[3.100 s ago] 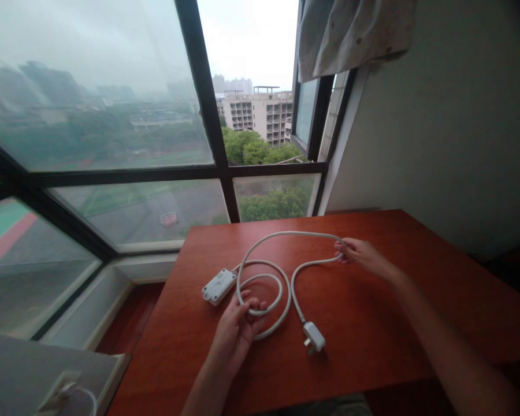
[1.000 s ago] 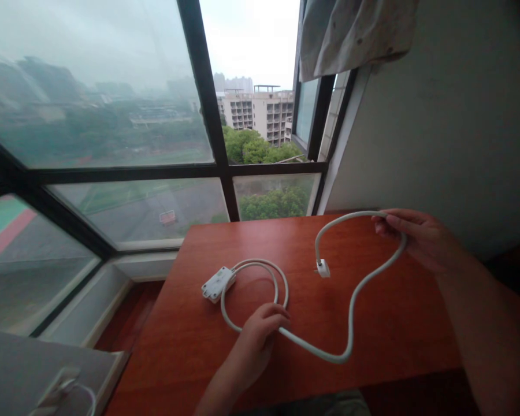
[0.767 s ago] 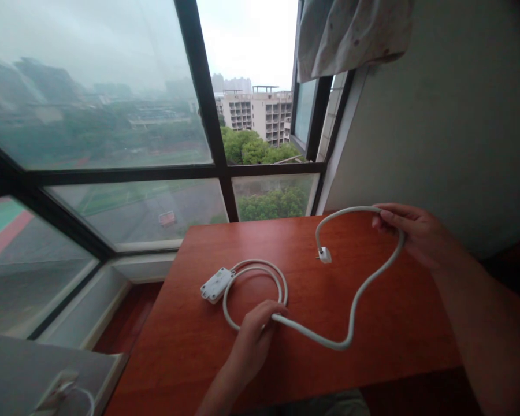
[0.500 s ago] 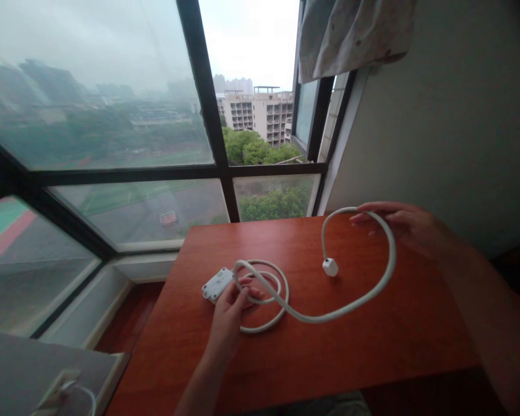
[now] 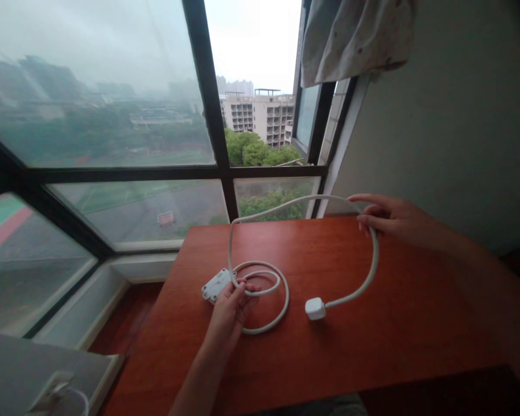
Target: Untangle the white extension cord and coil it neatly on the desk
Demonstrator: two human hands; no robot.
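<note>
A white power cord [image 5: 281,206] runs in a raised arc between my hands. My left hand [image 5: 231,306] is closed on coiled loops of it, beside a white power strip [image 5: 216,285] at the left of the table; only the strip's end shows behind the loops. Over the table's right side, my right hand [image 5: 390,216] pinches the cord between thumb and fingers. From there the free end curves down and back left to a white plug [image 5: 315,308], which hangs low over the table or touches it; I cannot tell which.
The reddish-brown wooden table [image 5: 372,341] stands against a dark-framed window [image 5: 164,173]. A curtain [image 5: 357,43] hangs at the upper right, next to a grey wall [image 5: 450,127]. At the lower left, a wall socket [image 5: 54,387] has a white cable plugged in.
The cord between my hands has swung from a low sag up into a high arc. The plug has moved left and nearer to me. My left hand still grips the coil.
</note>
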